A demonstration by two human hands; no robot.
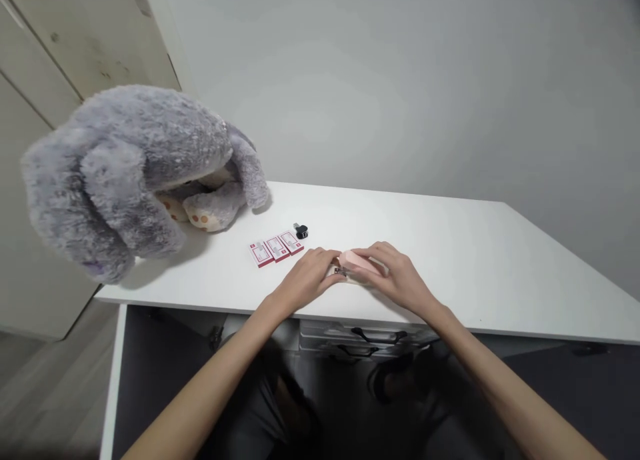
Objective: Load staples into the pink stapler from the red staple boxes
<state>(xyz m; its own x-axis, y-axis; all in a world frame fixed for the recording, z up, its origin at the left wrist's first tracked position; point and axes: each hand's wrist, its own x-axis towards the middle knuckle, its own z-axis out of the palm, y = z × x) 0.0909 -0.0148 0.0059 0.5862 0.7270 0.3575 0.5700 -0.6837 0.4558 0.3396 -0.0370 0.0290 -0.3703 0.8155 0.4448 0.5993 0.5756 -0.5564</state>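
Observation:
A pink stapler (356,261) is between my two hands near the front edge of the white tabletop, and it looks lifted open. Around its pink upper part, my right hand (400,277) is closed, fingers on top and thumb below. My left hand (306,279) pinches at its left end, where a small metal part shows between finger and thumb. What the left fingertips press on is partly hidden. Just beyond my left hand lie three small red-and-white boxes (276,247) in a slanted row. A small black object (301,231) with a pale end sits behind them.
A large grey plush animal (150,140) fills the left end of the tabletop (450,247). A grey wall (400,87) rises behind. Under the front edge are drawers with black handles (379,336), and my legs and feet show below.

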